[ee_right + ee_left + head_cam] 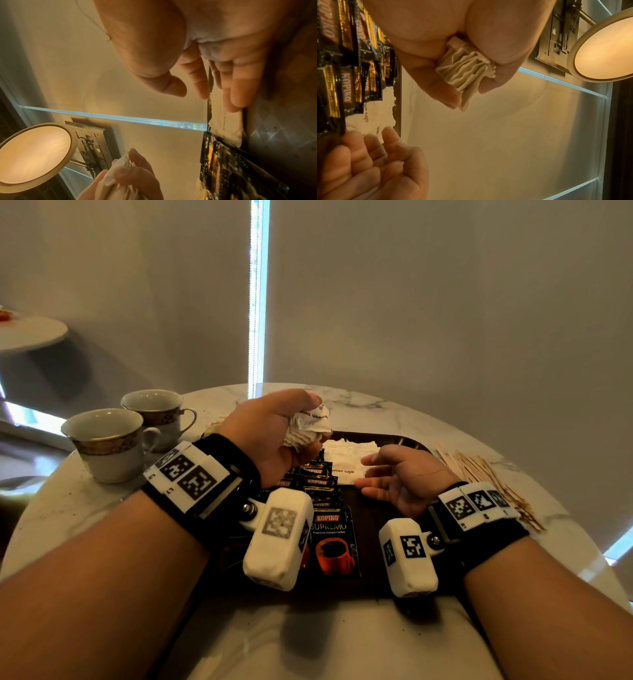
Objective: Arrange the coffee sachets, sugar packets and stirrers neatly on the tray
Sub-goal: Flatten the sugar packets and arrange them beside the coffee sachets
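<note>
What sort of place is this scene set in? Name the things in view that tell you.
Probably a hotel room or lounge coffee corner: a round marble table with two gilt-banded teacups, a dark tray of instant coffee sachets, and roller blinds behind.

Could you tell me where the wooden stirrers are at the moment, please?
In the head view the wooden stirrers lie in a loose pile on the marble table, off the tray, just beyond the right hand.
</note>
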Tool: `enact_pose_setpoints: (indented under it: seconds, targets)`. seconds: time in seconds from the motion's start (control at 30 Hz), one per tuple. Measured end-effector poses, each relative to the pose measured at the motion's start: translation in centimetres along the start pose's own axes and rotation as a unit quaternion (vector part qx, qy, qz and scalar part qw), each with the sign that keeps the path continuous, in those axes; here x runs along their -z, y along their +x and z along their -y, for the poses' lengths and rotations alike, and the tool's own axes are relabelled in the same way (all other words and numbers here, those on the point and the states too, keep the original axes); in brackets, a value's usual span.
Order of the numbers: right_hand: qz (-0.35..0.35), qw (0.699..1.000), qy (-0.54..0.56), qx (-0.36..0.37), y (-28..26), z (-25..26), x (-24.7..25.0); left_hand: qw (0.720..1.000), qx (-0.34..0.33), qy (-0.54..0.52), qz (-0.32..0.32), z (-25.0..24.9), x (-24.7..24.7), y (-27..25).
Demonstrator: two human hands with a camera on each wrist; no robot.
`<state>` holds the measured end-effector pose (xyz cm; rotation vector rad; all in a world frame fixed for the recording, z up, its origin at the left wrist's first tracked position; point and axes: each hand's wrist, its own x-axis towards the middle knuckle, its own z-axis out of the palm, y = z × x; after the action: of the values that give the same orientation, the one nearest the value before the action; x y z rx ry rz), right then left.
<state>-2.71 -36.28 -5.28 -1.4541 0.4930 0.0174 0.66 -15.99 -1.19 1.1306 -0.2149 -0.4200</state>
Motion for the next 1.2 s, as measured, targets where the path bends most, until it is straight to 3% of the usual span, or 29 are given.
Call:
enact_pose_setpoints:
  seconds: [0.43,0.6,0.87,1.2]
  targets:
    - [0.043,0.997,0.061,-0.029,-0.3,-0.1,-0.5,0.999,-0.007,-0.044,0.023,-0.2,-0.3,-0.4]
    - [0.025,0.994,0.074,0.072,-1.2,0.9,-0.3,0.997,0.031,-0.056,0.049,-0.1,-0.1,-0.4]
    - [0.136,0.972,0.038,0.188,-4.3,1.4,-2.0,0.995,0.021,-0.006,0.1,0.4,-0.3,-0.5]
    - [0.084,0.968,0.093,0.218,-4.2,1.3,-2.5,0.996,0.006,0.011,0.088,0.6,-0.4,-0.4]
